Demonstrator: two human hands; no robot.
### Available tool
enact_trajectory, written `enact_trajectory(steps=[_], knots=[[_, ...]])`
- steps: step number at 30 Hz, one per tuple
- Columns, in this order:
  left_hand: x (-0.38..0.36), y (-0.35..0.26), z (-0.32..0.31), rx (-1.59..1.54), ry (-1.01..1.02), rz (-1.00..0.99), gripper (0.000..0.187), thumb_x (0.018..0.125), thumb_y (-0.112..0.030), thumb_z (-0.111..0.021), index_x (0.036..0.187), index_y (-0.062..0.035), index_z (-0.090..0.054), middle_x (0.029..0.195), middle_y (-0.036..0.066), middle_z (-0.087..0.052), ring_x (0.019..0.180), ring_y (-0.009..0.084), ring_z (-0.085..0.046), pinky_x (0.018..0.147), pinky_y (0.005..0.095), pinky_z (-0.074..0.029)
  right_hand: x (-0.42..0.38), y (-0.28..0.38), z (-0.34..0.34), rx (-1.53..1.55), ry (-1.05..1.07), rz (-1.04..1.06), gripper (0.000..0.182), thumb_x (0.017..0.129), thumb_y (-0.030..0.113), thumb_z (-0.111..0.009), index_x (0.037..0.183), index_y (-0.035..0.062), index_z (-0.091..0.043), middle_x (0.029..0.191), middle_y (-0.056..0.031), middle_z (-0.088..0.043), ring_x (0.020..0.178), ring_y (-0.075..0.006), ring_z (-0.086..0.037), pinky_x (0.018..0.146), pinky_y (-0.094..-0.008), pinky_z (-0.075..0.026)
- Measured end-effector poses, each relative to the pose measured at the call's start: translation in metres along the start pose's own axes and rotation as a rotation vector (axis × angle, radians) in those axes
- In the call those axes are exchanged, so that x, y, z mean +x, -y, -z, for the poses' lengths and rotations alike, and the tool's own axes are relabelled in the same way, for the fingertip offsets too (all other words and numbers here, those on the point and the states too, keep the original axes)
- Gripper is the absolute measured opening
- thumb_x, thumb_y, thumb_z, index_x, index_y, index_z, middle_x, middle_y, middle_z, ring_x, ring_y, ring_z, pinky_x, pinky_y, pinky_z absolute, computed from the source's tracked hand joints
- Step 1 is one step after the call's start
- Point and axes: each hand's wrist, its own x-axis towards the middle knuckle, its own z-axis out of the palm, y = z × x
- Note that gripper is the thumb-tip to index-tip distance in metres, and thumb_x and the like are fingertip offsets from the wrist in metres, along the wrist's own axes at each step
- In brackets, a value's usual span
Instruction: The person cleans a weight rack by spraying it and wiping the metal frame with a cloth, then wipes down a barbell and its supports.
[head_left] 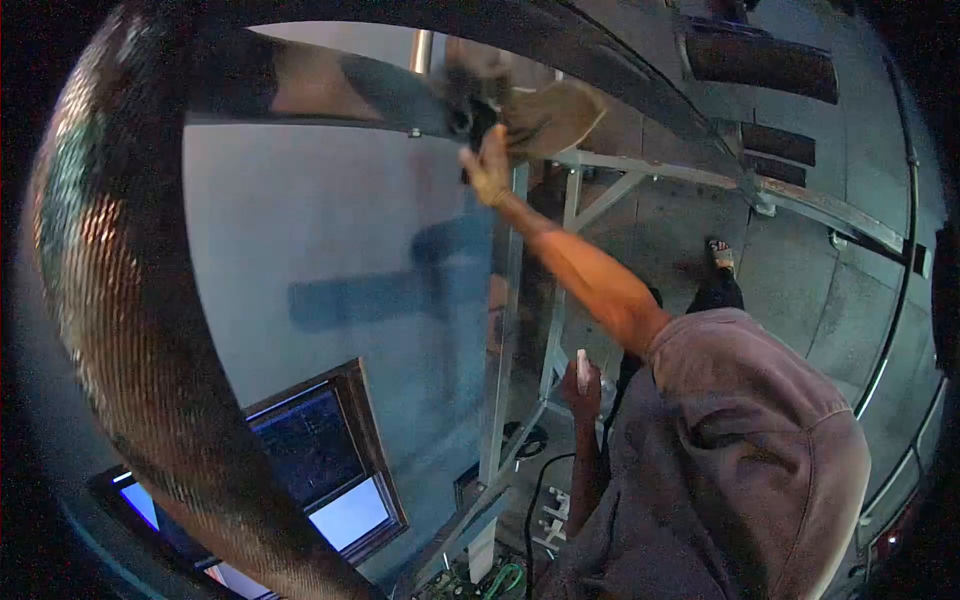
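While the right grip (487,180) reaches out at the full length of the arm to the upper end of the pale metal post (505,330), its fingers are spread and overlap a small dark fitting (485,122) there. Blur hides whether they clasp it or only press on it, so I cannot tell. That fitting sits just above the post, at the end of a dark bar (385,95) running off to the post's left, with a brownish flap (555,118) close by on its right.

Lower down and right of the post, the left grip (582,393) is curled around a small pale object (582,362), too small to identify. Left of the post spreads a blue-grey panel (330,215), with a dark-framed window (315,440) below it; farther left curves a thick ribbed tube (110,270).

The step in hand seems to be right-handed work at the fitting, with the left side holding its object apart. By my judgement, the next move calls for steady balance and a clearer view of the contact.
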Motion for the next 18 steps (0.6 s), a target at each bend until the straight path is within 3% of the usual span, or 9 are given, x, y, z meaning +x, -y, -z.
enact_trajectory(steps=[1, 3, 5, 7, 10, 11, 13, 14, 18], knots=[[0.004, -0.019, -0.001, 0.179, -0.047, -0.118, 0.018, 0.091, -0.018, -0.055, 0.079, -0.0044, -0.052, 0.069, 0.0, -0.052, 0.058, 0.0074, -0.046, 0.051, 0.0257, -0.038, 0.007, -0.016, 0.001, 0.023, 0.052, -0.14, 0.076, 0.087, 0.059, -0.042, 0.116, -0.0099, -0.052, 0.106, -0.0238, -0.06, 0.102, -0.0367, -0.056, 0.092, -0.0418, -0.039], [0.0, -0.019, -0.007, 0.194, -0.122, -0.084, 0.019, 0.089, -0.02, -0.056, 0.079, -0.0043, -0.053, 0.068, 0.0, -0.052, 0.06, 0.0076, -0.047, 0.052, 0.0256, -0.039, 0.028, -0.06, 0.022, 0.179, 0.301, -0.74, 0.068, 0.09, 0.056, -0.04, 0.108, -0.0075, -0.056, 0.096, -0.02, -0.063, 0.089, -0.0306, -0.06, 0.082, -0.0418, -0.045], [-0.005, -0.014, -0.006, 0.191, -0.103, -0.002, 0.019, 0.087, -0.02, -0.058, 0.079, -0.0037, -0.053, 0.067, 0.001, -0.053, 0.061, 0.0094, -0.049, 0.053, 0.0268, -0.04, 0.023, -0.188, 0.004, 0.255, 0.319, -0.788, 0.061, 0.092, 0.052, -0.037, 0.084, -0.0025, -0.063, 0.066, -0.0107, -0.061, 0.06, -0.0247, -0.058, 0.06, -0.0388, -0.046], [-0.004, -0.011, -0.007, 0.152, -0.018, 0.12, 0.02, 0.083, -0.02, -0.062, 0.078, -0.0024, -0.054, 0.066, 0.004, -0.055, 0.061, 0.0127, -0.052, 0.054, 0.0292, -0.042, 0.048, -0.173, 0.046, 0.144, 0.423, -0.982, 0.058, 0.094, 0.048, -0.035, 0.087, -0.0025, -0.063, 0.069, -0.0111, -0.061, 0.062, -0.0238, -0.057, 0.057, -0.0368, -0.046], [0.014, -0.061, -0.013, 0.527, 0.036, 0.255, 0.02, 0.078, -0.018, -0.065, 0.078, -0.0007, -0.054, 0.066, 0.009, -0.058, 0.061, 0.0193, -0.056, 0.057, 0.0338, -0.045, 0.046, -0.214, 0.087, 0.496, 0.627, -1.097, 0.046, 0.094, 0.041, -0.042, 0.101, -0.0013, -0.06, 0.086, -0.0126, -0.062, 0.078, -0.0253, -0.061, 0.064, -0.0394, -0.05], [0.017, -0.061, -0.011, 0.485, 0.023, 0.196, 0.019, 0.077, -0.017, -0.065, 0.078, -0.0005, -0.055, 0.066, 0.01, -0.058, 0.061, 0.0206, -0.057, 0.057, 0.0346, -0.045, 0.044, -0.238, 0.095, 0.61, 0.696, -1.135, 0.044, 0.094, 0.038, -0.044, 0.105, -0.0009, -0.059, 0.092, -0.0131, -0.063, 0.083, -0.0258, -0.062, 0.067, -0.0402, -0.051], [0.022, -0.048, -0.01, 0.397, -0.012, 0.083, 0.018, 0.076, -0.015, -0.064, 0.08, 0.0001, -0.056, 0.068, 0.013, -0.06, 0.062, 0.0233, -0.059, 0.058, 0.0362, -0.045, 0.034, -0.114, 0.174, 0.924, 0.44, -1.336, 0.057, 0.088, 0.041, -0.054, 0.125, -0.0011, -0.046, 0.12, -0.017, -0.056, 0.11, -0.0294, -0.054, 0.092, -0.0429, -0.045], [0.025, -0.073, -0.015, 0.264, -0.053, 0.231, 0.016, 0.076, -0.015, -0.063, 0.08, -0.0003, -0.056, 0.067, 0.012, -0.06, 0.062, 0.023, -0.059, 0.058, 0.0356, -0.046, 0.028, -0.104, 0.206, 0.9, 0.449, -1.341, 0.055, 0.087, 0.039, -0.057, 0.125, 0.0004, -0.046, 0.124, -0.0156, -0.053, 0.112, -0.0283, -0.053, 0.093, -0.0431, -0.045], [0.034, -0.042, -0.028, 0.081, -0.164, 0.008, 0.014, 0.079, -0.013, -0.063, 0.082, -0.0005, -0.058, 0.068, 0.008, -0.059, 0.064, 0.0172, -0.058, 0.058, 0.0327, -0.046, 0.009, -0.104, 0.3, 0.753, 0.584, -1.426, 0.055, 0.086, 0.043, -0.059, 0.122, 0.0026, -0.052, 0.121, -0.015, -0.055, 0.108, -0.0283, -0.055, 0.092, -0.0446, -0.046]])
